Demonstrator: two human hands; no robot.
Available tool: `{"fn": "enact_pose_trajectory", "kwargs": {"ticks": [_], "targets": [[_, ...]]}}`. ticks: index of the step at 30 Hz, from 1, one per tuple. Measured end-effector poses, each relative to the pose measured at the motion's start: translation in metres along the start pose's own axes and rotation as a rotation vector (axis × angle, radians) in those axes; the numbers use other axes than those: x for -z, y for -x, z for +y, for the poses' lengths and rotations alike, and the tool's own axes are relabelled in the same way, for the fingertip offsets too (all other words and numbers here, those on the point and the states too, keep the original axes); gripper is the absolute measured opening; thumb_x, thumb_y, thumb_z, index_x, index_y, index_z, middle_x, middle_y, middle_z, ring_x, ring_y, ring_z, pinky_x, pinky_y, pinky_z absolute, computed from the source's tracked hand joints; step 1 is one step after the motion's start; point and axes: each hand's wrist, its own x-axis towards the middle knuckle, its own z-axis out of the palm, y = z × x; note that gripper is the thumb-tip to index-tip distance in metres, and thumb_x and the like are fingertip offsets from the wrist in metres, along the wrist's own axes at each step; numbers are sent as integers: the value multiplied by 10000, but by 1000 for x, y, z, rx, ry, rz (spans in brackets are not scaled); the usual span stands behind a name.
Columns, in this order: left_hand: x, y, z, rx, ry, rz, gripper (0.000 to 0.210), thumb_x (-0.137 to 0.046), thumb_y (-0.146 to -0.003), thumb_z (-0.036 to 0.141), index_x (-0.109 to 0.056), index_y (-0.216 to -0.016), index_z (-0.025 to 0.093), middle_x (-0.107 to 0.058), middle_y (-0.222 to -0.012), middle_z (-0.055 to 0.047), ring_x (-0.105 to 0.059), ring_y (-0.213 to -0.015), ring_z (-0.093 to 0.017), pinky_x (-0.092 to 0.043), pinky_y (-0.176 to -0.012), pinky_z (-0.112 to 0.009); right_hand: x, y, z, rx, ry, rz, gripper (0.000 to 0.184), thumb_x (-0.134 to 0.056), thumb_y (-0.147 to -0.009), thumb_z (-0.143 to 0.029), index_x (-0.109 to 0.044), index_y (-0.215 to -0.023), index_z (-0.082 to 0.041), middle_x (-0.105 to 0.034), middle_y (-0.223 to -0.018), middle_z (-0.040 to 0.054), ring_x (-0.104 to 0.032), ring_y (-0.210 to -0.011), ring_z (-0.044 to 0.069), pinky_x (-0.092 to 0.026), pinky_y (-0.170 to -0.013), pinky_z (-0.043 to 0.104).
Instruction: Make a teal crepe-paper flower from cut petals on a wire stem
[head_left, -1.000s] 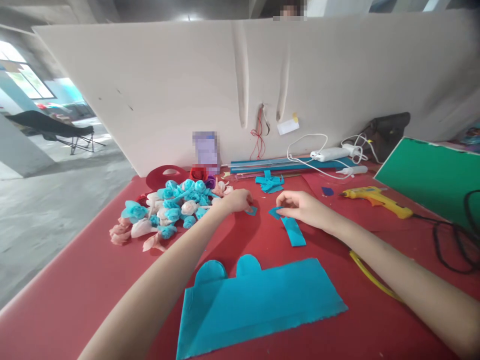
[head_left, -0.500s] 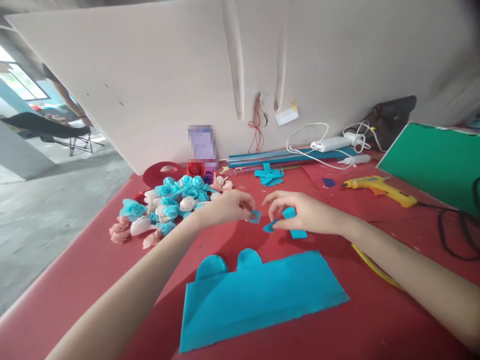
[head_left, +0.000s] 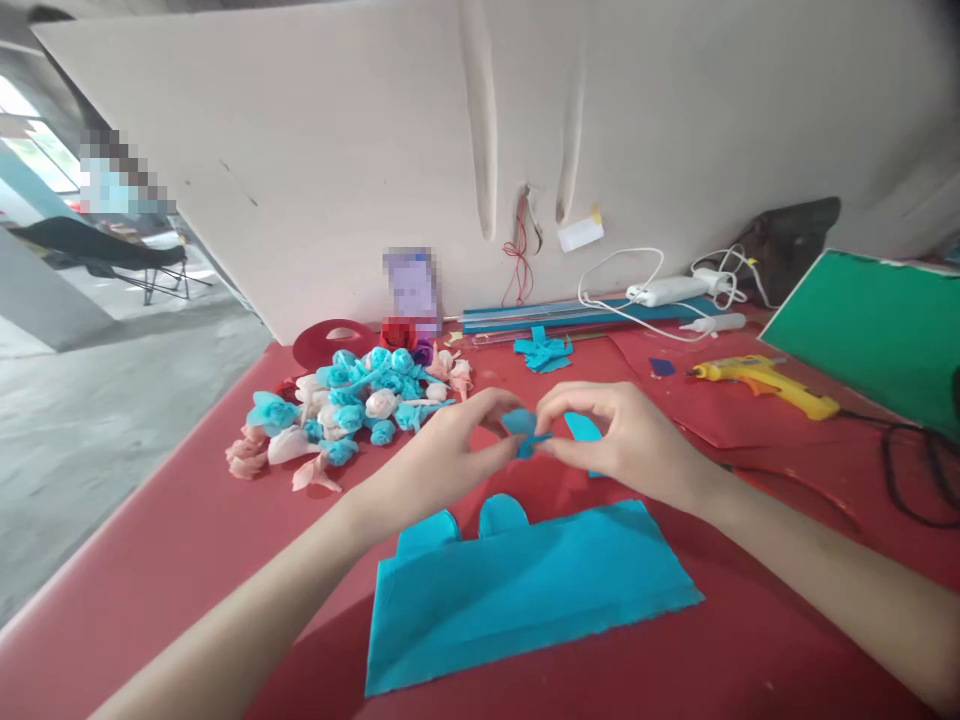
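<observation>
Between my hands, above the red table (head_left: 600,640), is a small piece of blue crepe paper (head_left: 519,422). My left hand (head_left: 469,430) pinches it from the left, thumb below and fingers above. From the right, my right hand (head_left: 611,430) pinches its other end with thumb and fingertips. A blue paper strip (head_left: 580,428) lies partly hidden behind my right hand. Nearer to me lies a large folded sheet of blue crepe paper (head_left: 532,600), with two rounded blue pieces (head_left: 504,516) at its far edge.
Paper flowers (head_left: 345,410) in blue, white and pink are heaped at the left. A yellow glue gun (head_left: 772,382) with a black cord lies at the right, near a green board (head_left: 870,330). Blue scraps (head_left: 541,350) and a white power strip (head_left: 667,290) lie at the back.
My hands have come together, each holding blue paper before; now both pinch at one spot. The view has shifted slightly. Near my right forearm, a red-handled curve shows where yellow showed before.
</observation>
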Motion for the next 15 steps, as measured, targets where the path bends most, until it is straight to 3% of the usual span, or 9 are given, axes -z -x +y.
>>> {"fn": "enact_pose_trajectory", "kwargs": {"ticks": [3, 7, 11, 15], "targets": [[-3, 1, 0, -32, 118, 76, 126, -466, -840, 234, -574, -875, 179, -608, -861, 7, -553, -835, -129, -420, -745, -232, 0, 0, -3, -57, -140, 53, 63, -608, -733, -243, -590, -750, -185, -622, -808, -10, -583, -804, 132, -452, -732, 229], [-3, 2, 1, -79, 207, 116, 146, -448, -857, 236, -546, -769, 172, -563, -769, 33, -516, -756, -97, -392, -680, -197, 1, 0, -7, -219, -380, 26, 91, -643, -699, -225, -595, -757, -175, -621, -797, -10, -588, -799, 122, -459, -739, 218], [4, 4, 0, -41, 82, 39, 193, -393, -866, 221, -513, -726, 165, -521, -724, 33, -485, -697, -101, -369, -633, -218, 9, -1, -10, -224, -334, -39, 87, -656, -700, -238, -593, -711, -180, -614, -954, -8, -574, -887, 118, -449, -762, 196], [6, 4, -2, -36, -61, -143, 183, -378, -832, 154, -489, -687, 162, -500, -680, 36, -452, -649, -100, -351, -592, -219, 16, 0, -11, -279, -240, -160, 74, -644, -707, -231, -589, -716, -181, -574, -1109, -2, -582, -915, 133, -454, -708, 201]]}}
